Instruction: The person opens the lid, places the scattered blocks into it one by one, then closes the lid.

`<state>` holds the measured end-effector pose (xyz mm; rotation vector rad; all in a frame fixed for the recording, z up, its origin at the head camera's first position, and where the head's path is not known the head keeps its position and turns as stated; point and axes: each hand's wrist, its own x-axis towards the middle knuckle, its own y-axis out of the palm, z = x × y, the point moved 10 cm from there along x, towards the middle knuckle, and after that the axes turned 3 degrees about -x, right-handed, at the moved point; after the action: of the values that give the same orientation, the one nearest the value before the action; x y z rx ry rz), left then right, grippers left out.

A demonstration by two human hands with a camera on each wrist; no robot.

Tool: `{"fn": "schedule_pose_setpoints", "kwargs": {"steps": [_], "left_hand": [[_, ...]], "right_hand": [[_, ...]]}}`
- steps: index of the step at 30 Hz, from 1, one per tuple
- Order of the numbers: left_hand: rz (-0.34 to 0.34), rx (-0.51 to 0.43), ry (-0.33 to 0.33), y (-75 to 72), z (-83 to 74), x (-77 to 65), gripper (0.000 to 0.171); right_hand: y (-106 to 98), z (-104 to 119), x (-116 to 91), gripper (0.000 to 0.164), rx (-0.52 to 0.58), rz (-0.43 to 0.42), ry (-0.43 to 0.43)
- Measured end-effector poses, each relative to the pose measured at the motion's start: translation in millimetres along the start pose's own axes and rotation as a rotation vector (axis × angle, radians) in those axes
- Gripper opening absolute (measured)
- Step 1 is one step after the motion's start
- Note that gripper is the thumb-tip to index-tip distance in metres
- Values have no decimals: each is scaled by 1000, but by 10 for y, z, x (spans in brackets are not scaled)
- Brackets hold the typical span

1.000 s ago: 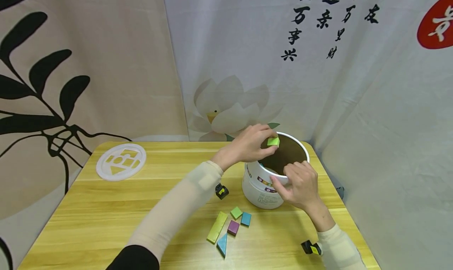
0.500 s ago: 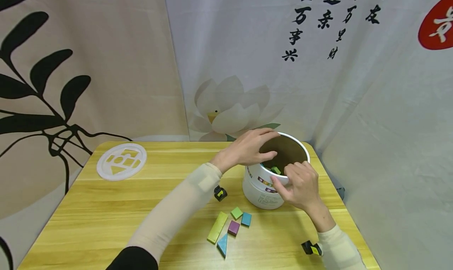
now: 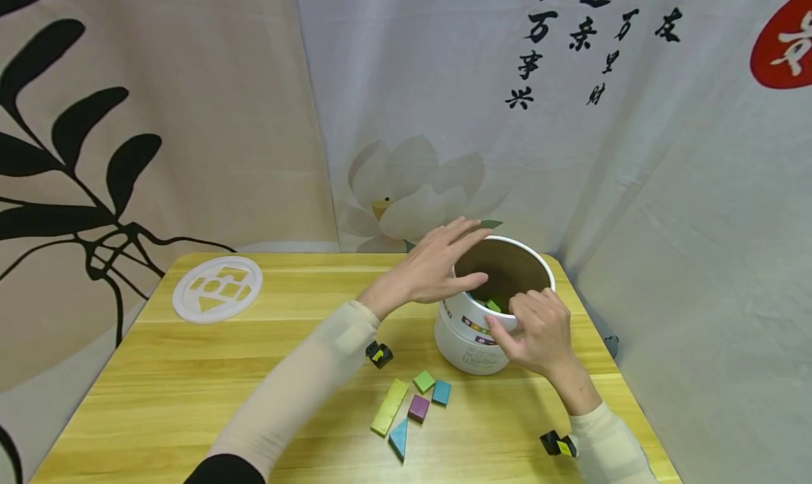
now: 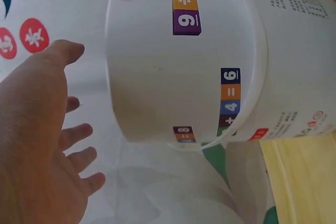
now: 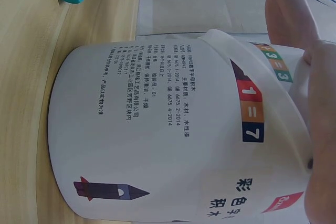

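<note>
A white cylindrical bucket with printed number labels stands tilted slightly toward me on the table. My right hand grips its near right rim, fingers curled over the edge and thumb outside. Over the left side of the opening, my left hand hovers with spread fingers and holds nothing; in the left wrist view that hand is apart from the bucket wall. Inside the bucket a green block shows past the near rim. The rest of its contents are hidden.
In front of the bucket lie a yellow-green bar, a green block, a blue block, a purple block and a blue triangle. A white lid with shape cutouts lies at the table's back left. Behind hangs a printed curtain.
My left hand let go of a green block, which dropped into the bucket, then drew back to the left with fingers spreading. My right hand stays on the rim.
</note>
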<state>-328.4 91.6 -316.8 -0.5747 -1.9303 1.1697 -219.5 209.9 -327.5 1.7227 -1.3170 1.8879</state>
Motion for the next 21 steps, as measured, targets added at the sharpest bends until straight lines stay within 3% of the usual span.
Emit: {"fn": "schedule_pose_setpoints", "kwargs": {"steps": [6,10,21], "left_hand": [[-92,-47,15,-184,61,-297,74],[-114,-56,0,-215,162,-570,75],[-30,-83,-71,69,441,-1408,73]], "right_hand": [[1,5,-10,46,1,0,1],[14,2,-17,48,1,5,7],[-5,7,-5,47,3,-9,14]]}}
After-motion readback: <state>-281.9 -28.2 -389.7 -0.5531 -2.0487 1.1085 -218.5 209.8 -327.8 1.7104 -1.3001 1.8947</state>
